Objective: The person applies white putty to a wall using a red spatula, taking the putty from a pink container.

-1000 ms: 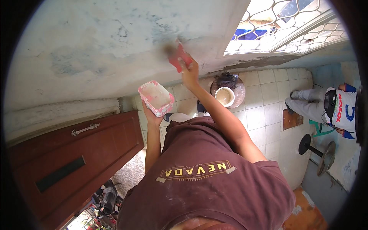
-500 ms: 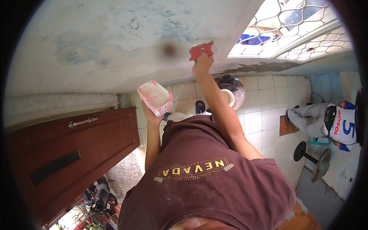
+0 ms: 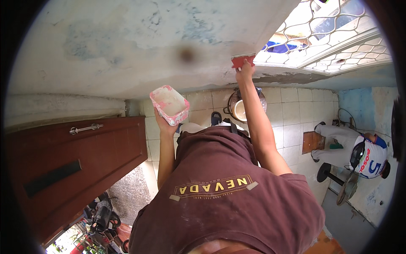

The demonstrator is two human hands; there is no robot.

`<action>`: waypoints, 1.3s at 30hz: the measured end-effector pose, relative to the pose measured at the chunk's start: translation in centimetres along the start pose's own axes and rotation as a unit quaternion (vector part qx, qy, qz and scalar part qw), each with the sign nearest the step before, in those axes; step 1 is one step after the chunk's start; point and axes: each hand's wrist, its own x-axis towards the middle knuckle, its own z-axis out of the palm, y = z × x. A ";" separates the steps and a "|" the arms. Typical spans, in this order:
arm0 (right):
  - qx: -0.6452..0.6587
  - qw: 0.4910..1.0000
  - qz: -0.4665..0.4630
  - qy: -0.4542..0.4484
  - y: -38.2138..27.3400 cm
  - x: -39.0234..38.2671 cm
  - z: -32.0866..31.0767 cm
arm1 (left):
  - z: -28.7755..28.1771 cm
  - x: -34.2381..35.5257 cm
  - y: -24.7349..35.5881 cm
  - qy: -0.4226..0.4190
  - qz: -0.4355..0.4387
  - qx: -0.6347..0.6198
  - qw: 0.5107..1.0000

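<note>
Fingers of the left hand (image 3: 163,122) are mostly hidden behind the pink-and-white tub (image 3: 180,117) they clasp, their spread impossible to tell; the right forearm (image 3: 257,112) partly covers a round pale bucket (image 3: 239,111). It stretches forward, the right hand (image 3: 245,73) pinching a flat red scraper (image 3: 242,62) whose edge meets the wall (image 3: 127,55) beside the window grille (image 3: 322,36). Whitish paste smears the tub; the wall is rough-looking, mottled blue.

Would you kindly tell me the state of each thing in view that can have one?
Left hand: holding the tub.
Tub: open-topped, whitish paste inside.
Right hand: gripping the red scraper.
Red scraper: held up at the wall.
Wall: patchy, with bluish areas showing.
White round container: open-topped, partly hidden.
Brown door: latched or not, unclear.
</note>
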 end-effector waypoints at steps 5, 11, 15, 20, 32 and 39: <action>-0.067 0.995 -0.080 -0.011 -0.7 -12.3 9.9 | 0.1 -0.4 0.0 -0.003 0.015 -0.002 1.000; -0.207 0.903 -0.220 -0.304 2.0 -15.6 5.4 | 0.3 0.0 0.3 0.005 0.010 -0.006 1.000; -0.092 0.974 -0.139 -0.154 2.3 -7.5 0.0 | 1.0 -0.1 0.4 -0.002 0.022 -0.002 1.000; -0.009 0.997 -0.068 0.034 -2.6 -1.9 1.0 | 1.4 -0.6 -0.1 -0.018 0.019 0.002 1.000; -0.242 0.853 -0.369 -0.280 -1.3 -14.3 5.0 | 0.9 1.1 0.5 -0.028 -0.019 0.004 0.999; -0.281 0.932 -0.229 0.029 -1.1 -5.7 0.3 | 1.4 -0.2 0.3 -0.013 0.004 -0.006 1.000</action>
